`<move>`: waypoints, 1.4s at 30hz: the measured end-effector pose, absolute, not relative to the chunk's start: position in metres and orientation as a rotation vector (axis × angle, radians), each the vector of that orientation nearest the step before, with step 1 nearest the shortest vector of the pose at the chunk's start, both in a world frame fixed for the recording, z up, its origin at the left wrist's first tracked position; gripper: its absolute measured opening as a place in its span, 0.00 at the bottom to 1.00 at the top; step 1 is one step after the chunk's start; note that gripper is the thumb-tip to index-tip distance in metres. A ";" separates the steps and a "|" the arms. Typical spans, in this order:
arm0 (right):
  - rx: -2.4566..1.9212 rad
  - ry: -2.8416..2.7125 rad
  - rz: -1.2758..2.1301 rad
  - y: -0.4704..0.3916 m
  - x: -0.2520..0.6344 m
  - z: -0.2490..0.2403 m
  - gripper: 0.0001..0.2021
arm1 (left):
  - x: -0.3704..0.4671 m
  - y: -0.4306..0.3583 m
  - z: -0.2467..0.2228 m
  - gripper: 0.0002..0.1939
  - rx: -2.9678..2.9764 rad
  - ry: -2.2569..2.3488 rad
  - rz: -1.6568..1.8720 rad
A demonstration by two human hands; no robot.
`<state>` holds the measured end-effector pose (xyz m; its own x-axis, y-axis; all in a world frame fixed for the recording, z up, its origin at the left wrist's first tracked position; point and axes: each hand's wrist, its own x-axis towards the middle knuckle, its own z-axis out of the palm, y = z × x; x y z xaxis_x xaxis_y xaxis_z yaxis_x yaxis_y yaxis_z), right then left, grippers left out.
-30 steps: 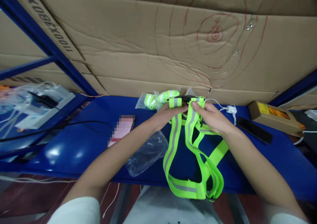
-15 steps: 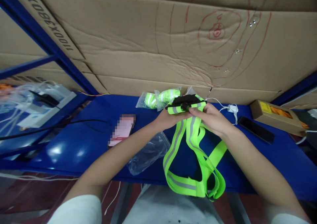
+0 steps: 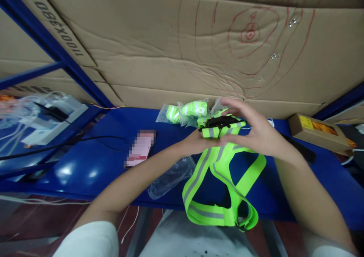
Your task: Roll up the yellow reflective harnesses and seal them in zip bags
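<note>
Centrally, a lime-yellow reflective harness point(image 3: 226, 170) with grey stripes is held above the front part of a blue table point(image 3: 96, 135), its straps looping down past the near edge. The left hand point(image 3: 196, 140) grips the folded, black-backed upper end from the left, supporting it from below. Opposite, the right hand point(image 3: 257, 133) arches around the same end, thumb in front and fingers spread apart behind; whether their tips touch it cannot be told from this side. Below the left wrist lies a clear plastic bag point(image 3: 170, 177), and farther left a pink-screened phone point(image 3: 142, 147). Behind the hands, bagged green rolls point(image 3: 195, 109) rest against a cardboard panel point(image 3: 136, 52) marked with red rings. At right, a dark phone point(image 3: 303, 151), partly covered by the forearm, lies near a cardboard box point(image 3: 338, 143).
</note>
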<state>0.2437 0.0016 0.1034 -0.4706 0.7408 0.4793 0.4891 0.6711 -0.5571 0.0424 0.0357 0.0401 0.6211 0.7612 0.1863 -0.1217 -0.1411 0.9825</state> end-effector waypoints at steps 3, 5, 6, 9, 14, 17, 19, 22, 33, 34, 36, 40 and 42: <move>-0.991 -2.225 0.445 -0.005 0.250 0.114 0.28 | 0.042 0.033 0.040 0.29 1.573 0.632 0.829; -1.112 -2.112 0.455 -0.005 0.253 0.116 0.24 | 0.042 0.031 0.039 0.26 1.623 0.627 0.820; -1.172 -2.100 0.526 -0.003 0.255 0.116 0.24 | 0.042 0.031 0.039 0.26 1.635 0.613 0.809; -1.249 -2.227 0.930 0.002 0.260 0.113 0.20 | 0.042 0.029 0.036 0.25 1.600 0.586 0.737; -1.271 -2.157 0.777 0.002 0.254 0.112 0.17 | 0.046 0.028 0.034 0.28 1.412 0.583 0.765; -1.322 -1.981 0.634 -0.003 0.243 0.111 0.19 | 0.052 0.021 0.032 0.31 1.148 0.560 0.825; -1.323 -1.833 0.715 -0.006 0.236 0.109 0.20 | 0.055 0.015 0.030 0.30 0.955 0.497 0.720; -1.298 -1.670 0.850 -0.007 0.230 0.105 0.20 | 0.059 0.009 0.028 0.28 0.758 0.293 0.539; -1.179 -1.551 0.809 -0.007 0.233 0.107 0.18 | 0.057 0.016 0.016 0.27 1.075 0.256 0.526; -1.175 -1.550 0.810 -0.007 0.236 0.108 0.19 | 0.054 0.022 0.017 0.30 1.161 0.308 0.526; -1.175 -1.529 0.766 -0.009 0.242 0.112 0.19 | 0.043 0.038 0.024 0.38 1.310 0.348 0.472; -1.234 -1.521 0.595 -0.018 0.256 0.125 0.19 | 0.018 0.063 0.051 0.57 1.465 0.202 0.605; -1.259 -1.577 0.529 -0.023 0.259 0.130 0.19 | 0.009 0.064 0.066 0.60 1.491 0.167 0.766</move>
<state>0.2585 -0.0228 0.1303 0.0506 0.9015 0.4297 0.4606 0.3607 -0.8110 0.0090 0.0635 0.0657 0.7586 0.5496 0.3500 -0.3546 -0.1025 0.9294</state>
